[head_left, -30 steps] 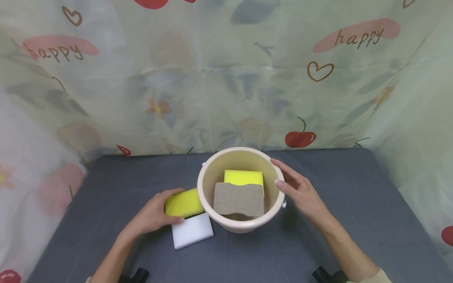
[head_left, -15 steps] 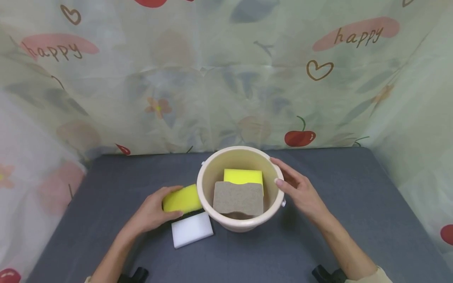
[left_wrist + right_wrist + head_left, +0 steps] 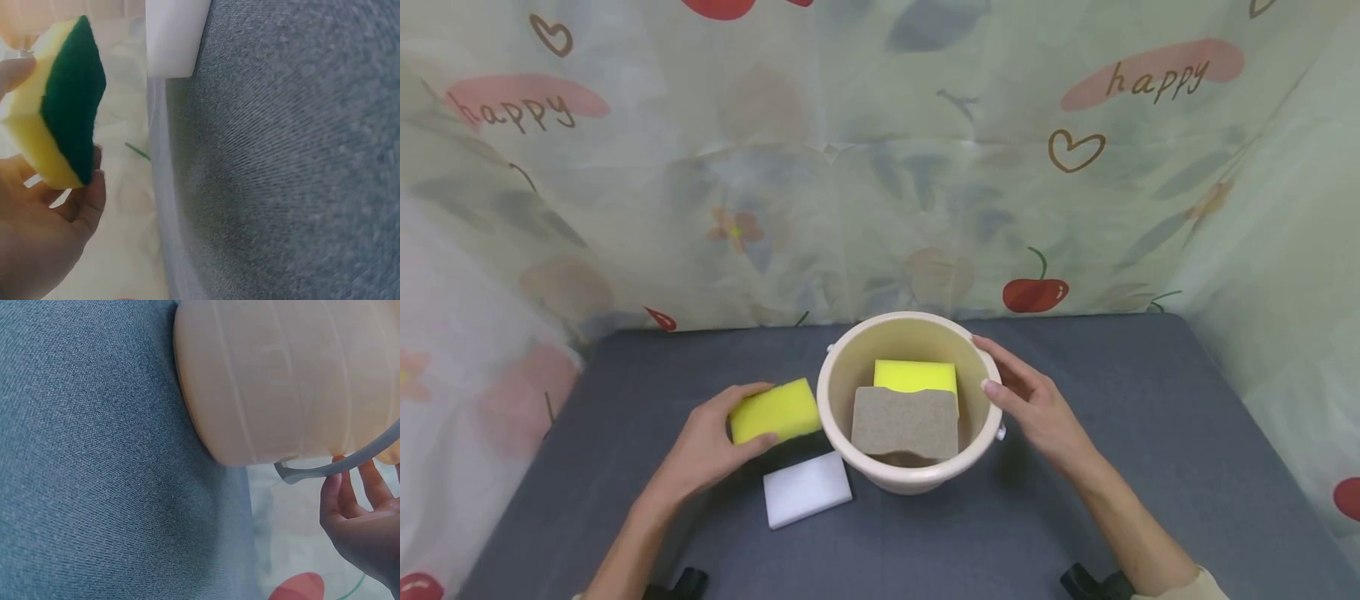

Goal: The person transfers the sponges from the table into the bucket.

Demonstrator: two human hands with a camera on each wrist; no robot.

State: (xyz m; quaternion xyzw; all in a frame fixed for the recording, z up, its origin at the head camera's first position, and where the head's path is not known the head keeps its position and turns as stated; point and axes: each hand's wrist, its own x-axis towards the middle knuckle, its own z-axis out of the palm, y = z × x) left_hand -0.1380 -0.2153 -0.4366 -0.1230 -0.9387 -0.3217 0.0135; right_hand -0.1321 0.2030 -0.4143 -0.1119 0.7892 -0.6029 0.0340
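Note:
My left hand (image 3: 711,437) grips a yellow sponge (image 3: 777,410) between thumb and fingers, just left of the bucket. In the left wrist view the sponge's green scouring side (image 3: 75,94) shows, and it is held tilted, off the table. On the other side, my right hand (image 3: 1041,408) holds the cream bucket (image 3: 913,477) at its rim; in the right wrist view those fingers lie at the grey handle (image 3: 334,467). Inside the bucket stand a grey-brown sponge (image 3: 906,421) and, behind it, a bright yellow sponge (image 3: 914,375). The bucket's bottom is mostly hidden.
A white sponge block (image 3: 807,490) lies on the dark grey tablecloth (image 3: 955,550), in front and left of the bucket. A printed curtain (image 3: 880,208) hangs along the table's back edge and both sides.
My left hand has lifted the yellow sponge up and drawn it slightly leftward, away from the white block. The right hand and the bucket have stayed in place.

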